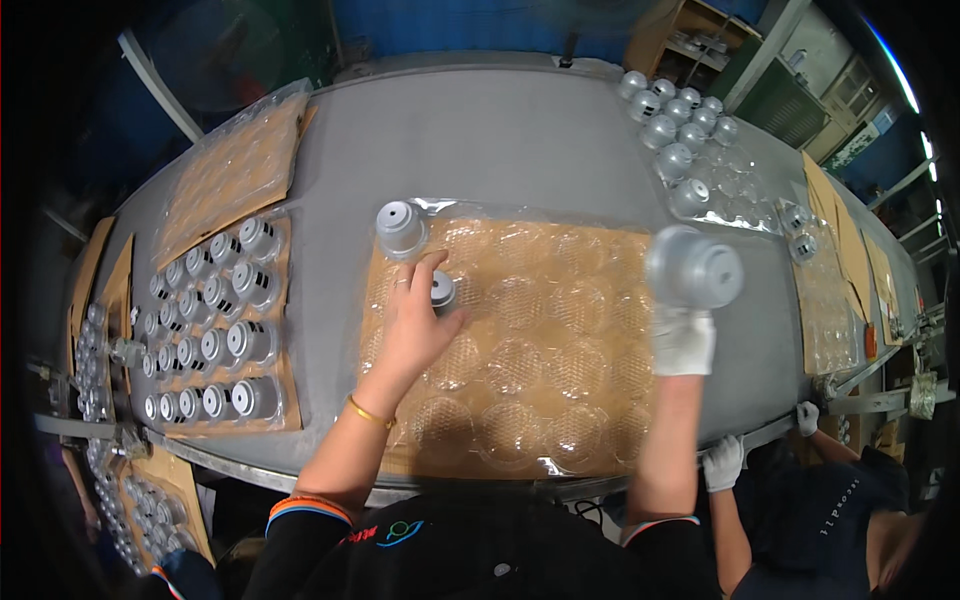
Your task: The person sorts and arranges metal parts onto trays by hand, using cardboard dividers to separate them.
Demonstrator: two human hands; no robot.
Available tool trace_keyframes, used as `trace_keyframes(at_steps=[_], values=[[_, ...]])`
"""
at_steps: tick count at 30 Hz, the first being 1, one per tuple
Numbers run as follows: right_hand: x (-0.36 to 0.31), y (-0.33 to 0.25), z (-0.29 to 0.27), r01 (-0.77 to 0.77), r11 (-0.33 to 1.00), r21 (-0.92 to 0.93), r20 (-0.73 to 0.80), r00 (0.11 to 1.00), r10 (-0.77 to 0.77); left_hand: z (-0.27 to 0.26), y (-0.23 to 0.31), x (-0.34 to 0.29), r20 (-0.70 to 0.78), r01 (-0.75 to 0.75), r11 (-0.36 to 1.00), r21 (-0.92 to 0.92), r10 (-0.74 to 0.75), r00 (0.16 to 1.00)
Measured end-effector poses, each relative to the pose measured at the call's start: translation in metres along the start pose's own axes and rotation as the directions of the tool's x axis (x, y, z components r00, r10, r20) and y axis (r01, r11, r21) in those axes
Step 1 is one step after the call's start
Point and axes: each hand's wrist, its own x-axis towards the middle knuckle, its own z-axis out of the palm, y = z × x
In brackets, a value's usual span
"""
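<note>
A clear plastic tray [517, 367] with round pockets lies on brown cardboard in front of me. My left hand [412, 312], bare with a ring and a gold bracelet, curls its fingers and thumb around a small grey cup-shaped part [442, 290] in the tray's left side. Just beyond it, another grey cup-shaped part [400, 229] sits at the tray's far left corner. My right hand [683, 343], in a white glove, grips a larger-looking silver-grey cup-shaped part [697, 268] above the tray's right edge. That part and the glove are smeared by motion, and the right fingers are partly hidden.
At left, a tray of grey parts [215, 345] stands below a clear tray on cardboard [232, 165]. More silver parts [677, 130] fill a tray at far right. A co-worker's gloved hand [723, 463] rests at the table's near right edge. The grey tabletop [450, 130] extends beyond.
</note>
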Motion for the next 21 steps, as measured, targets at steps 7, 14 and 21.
trace_keyframes(at_steps=[7, 14, 21], values=[[0.081, -0.119, -0.247, 0.296, 0.929, 0.222, -0.642, 0.762, -0.089, 0.033, -0.037, 0.006, 0.073, 0.135, 0.975, 0.176, -0.15, 0.986], [0.057, -0.144, -0.318, 0.085, 0.994, 0.071, -0.834, 0.551, 0.013, 0.013, -0.014, 0.004, -0.062, 0.152, 0.956, -0.252, -0.172, 0.983], [-0.015, -0.051, -0.053, 0.317, 0.631, -0.709, -0.223, 0.747, -0.626, 0.003, 0.009, -0.002, -0.36, -0.599, 0.715, -0.36, 0.485, 0.797]])
